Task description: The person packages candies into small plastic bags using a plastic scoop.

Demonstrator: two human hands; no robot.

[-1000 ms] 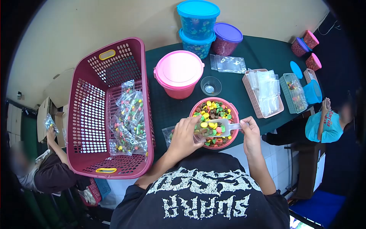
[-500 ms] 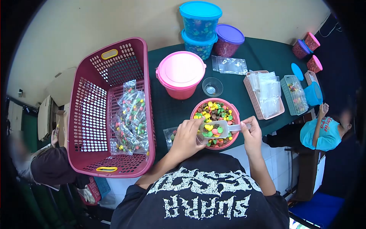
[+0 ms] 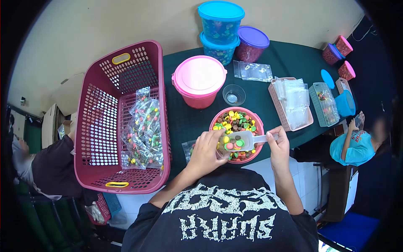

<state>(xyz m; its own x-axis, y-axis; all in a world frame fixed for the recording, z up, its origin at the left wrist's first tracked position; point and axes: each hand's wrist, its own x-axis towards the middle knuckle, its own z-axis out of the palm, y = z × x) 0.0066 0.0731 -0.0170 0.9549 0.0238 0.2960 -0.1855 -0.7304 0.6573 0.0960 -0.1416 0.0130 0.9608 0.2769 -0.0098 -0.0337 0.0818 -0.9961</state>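
Observation:
My right hand (image 3: 278,145) grips the handle of a whitish scoop (image 3: 248,142), level above a pink tub (image 3: 261,126) of colourful round candies (image 3: 241,122). A few candies lie in the scoop. My left hand (image 3: 205,153) is closed round a clear plastic bag (image 3: 221,148), largely hidden by the fingers. The scoop's front edge meets the bag's mouth, and candies show there. Beside my left wrist, a filled clear bag (image 3: 187,149) lies partly covered on the table.
A maroon basket (image 3: 164,126) at left holds several filled bags. Behind the tub stand a lidded pink bucket (image 3: 199,80), a clear bowl (image 3: 234,95) and stacked blue tubs (image 3: 220,25). Empty bags fill a pink tray (image 3: 282,119). People are at left (image 3: 54,168) and right (image 3: 352,147).
Fewer candies lie in the scoop, with some at the bag's mouth. My hands have barely shifted. The person at left has leaned and moved an arm; the one at right has lowered a hand.

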